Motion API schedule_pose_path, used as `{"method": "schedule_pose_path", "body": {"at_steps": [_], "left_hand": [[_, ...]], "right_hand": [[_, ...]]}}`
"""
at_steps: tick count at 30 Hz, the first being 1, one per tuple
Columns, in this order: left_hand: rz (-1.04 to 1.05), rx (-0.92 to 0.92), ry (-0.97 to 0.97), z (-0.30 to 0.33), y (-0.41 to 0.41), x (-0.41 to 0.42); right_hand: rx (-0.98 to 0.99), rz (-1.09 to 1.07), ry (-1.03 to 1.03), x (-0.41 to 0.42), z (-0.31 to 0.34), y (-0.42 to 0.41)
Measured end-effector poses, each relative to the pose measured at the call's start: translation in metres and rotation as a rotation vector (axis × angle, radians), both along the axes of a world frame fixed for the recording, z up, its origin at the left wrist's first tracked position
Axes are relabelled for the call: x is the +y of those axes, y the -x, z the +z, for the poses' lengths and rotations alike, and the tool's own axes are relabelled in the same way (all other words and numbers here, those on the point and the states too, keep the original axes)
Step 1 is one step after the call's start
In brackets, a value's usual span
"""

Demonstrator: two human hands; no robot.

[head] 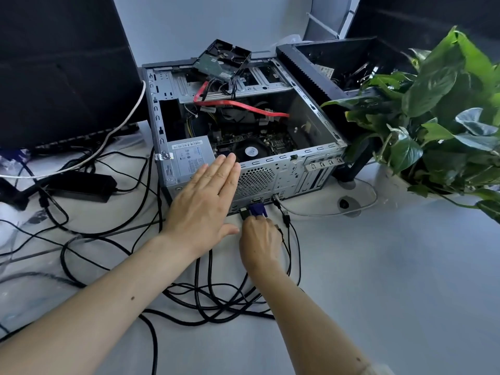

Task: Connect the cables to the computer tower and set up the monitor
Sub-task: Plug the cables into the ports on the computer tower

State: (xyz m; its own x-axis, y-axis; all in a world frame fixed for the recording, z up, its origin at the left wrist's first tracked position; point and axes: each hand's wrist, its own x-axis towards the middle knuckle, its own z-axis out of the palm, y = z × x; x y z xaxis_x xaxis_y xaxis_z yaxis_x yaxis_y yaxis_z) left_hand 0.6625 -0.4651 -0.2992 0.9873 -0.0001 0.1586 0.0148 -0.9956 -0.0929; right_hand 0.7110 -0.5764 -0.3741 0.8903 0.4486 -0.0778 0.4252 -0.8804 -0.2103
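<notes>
— Where are your hands right now?

— Your left hand [207, 197] lies flat, fingers straight and together, against the rear panel of the computer tower [243, 136], over the edge by the power supply [189, 155]; it grips nothing. Your right hand [259, 239] is closed around the blue VGA connector [257, 208], fingertips pinching its body.

— And where does that connector sit?

— At the low row of ports on the tower's rear panel, just below the fan grille [255, 181]. You cannot tell whether it is fully seated. A black plug [244, 212] sits just left of it, and a loose USB plug [286, 218] hangs to its right.

— What about the tower itself?

— It lies on its side on the white table [392, 280], open, with a red SATA cable [243, 105] across the inside. A tangle of black cables [216, 301] runs under your forearms. The monitor [62, 66] stands to the left, a potted plant [438, 109] to the right.
</notes>
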Motion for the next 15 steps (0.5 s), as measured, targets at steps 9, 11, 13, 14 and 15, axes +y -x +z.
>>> {"method": "schedule_pose_path", "body": {"at_steps": [9, 11, 13, 14, 15], "left_hand": [[0.009, 0.0, 0.041, 0.0, 0.0, 0.001], [0.008, -0.002, 0.042, 0.0, -0.001, 0.001], [0.007, -0.006, 0.043, -0.001, -0.001, 0.0], [0.008, -0.009, 0.043, -0.001, -0.001, 0.0], [0.01, -0.01, 0.046, -0.001, -0.001, -0.001]], "right_hand": [[-0.061, -0.144, -0.125, 0.006, -0.013, 0.008], [-0.067, -0.149, -0.12, 0.007, -0.018, 0.006], [-0.052, -0.148, -0.12, 0.006, -0.021, 0.005], [-0.041, -0.154, -0.124, 0.006, -0.02, 0.006], [-0.026, -0.167, -0.125, 0.008, -0.021, 0.006]]}}
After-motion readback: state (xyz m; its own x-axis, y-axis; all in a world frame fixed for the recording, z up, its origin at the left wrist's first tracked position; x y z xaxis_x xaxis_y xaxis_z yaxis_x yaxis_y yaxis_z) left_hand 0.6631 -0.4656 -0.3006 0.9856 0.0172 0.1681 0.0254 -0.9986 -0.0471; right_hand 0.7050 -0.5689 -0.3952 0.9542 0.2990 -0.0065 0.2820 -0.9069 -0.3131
